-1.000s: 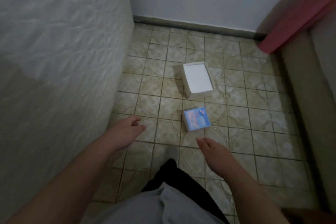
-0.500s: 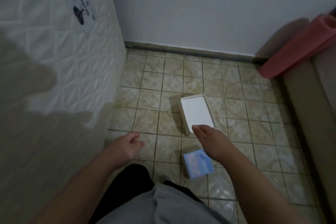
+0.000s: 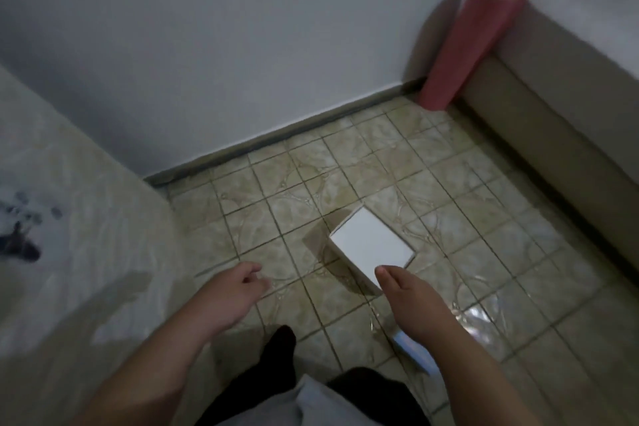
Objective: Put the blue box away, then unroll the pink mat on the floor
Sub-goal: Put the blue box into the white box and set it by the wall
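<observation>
Both the left hand (image 3: pixel 231 297) and right hand (image 3: pixel 413 304) are hanging empty, fingers loose. The blue box (image 3: pixel 413 351) is lying mostly hidden under the right forearm, nearer the person than the white box (image 3: pixel 371 245); a blind step risks kicking it.

Right hand (image 3: pixel 411 301) hangs flat and empty over the tiled floor (image 3: pixel 484 235), fingers straight, its tip in front of the near corner of the white box (image 3: pixel 371 247). A sliver of the blue box (image 3: pixel 411 351) peeks out beneath that forearm. Left hand (image 3: pixel 231 290) loosely curled, holding nothing. Far right, the rolled pink mat (image 3: pixel 470 41) stands tilted in the corner beside the bed (image 3: pixel 553 86).
</observation>
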